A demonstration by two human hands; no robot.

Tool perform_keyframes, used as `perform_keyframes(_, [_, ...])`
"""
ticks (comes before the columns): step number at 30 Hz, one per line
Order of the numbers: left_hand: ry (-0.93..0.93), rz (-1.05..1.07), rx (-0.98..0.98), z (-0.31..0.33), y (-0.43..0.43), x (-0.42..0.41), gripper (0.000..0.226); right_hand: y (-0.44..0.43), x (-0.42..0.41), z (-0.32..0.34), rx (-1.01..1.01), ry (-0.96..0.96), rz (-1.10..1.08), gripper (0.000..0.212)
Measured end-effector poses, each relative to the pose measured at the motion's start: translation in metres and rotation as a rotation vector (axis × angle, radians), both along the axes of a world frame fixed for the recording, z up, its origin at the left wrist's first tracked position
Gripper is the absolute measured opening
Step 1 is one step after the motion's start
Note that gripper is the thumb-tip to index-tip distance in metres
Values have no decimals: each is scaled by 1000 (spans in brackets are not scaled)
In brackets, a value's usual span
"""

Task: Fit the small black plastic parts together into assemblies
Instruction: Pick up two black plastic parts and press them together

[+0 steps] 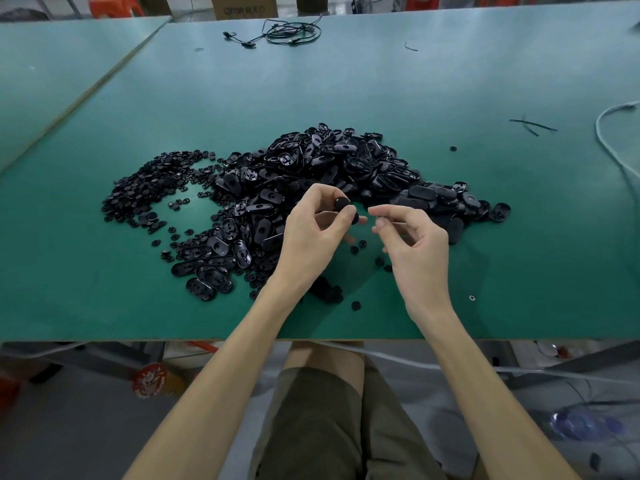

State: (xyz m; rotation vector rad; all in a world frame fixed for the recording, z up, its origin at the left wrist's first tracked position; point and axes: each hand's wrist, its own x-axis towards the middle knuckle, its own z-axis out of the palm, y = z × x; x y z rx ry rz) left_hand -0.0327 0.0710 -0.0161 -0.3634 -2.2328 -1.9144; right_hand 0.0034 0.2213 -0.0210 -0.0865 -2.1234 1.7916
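Observation:
A big heap of oval black plastic shells [322, 168] covers the middle of the green table [450, 81]. Left of it lies a spread of small round black discs [149, 188]. My left hand [313, 233] is raised above the heap's near edge and pinches a small round black part [343, 204] between thumb and fingers. My right hand [412, 244] hovers just to its right, fingers curled, thumb and forefinger tips close together; a tiny dark part may sit between them, too small to tell. Several loose discs [356, 304] lie under my wrists.
A coiled black cable [291, 32] lies at the table's far side. A white cable [613, 143] runs along the right edge and thin black strips [533, 126] lie near it. A screw head [471, 298] sits in the tabletop near the front edge. My legs are below the table.

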Motion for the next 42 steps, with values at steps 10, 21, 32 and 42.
perform_keyframes(10, [-17, 24, -153, -2, 1, -2, 14, 1, -2, -2, -61, 9, -37, 16])
perform_keyframes(21, [-14, -20, -154, 0, 0, 0, 19, 1, 0, 0, -17, -4, -26, 18])
perform_keyframes(32, [21, -77, -183, 1, 0, 1, 18, -2, 2, 3, 114, 19, -68, 13])
perform_keyframes(42, [4, -81, -182, 0, 1, 1, 20, -3, 2, 2, 126, 10, -87, 16])
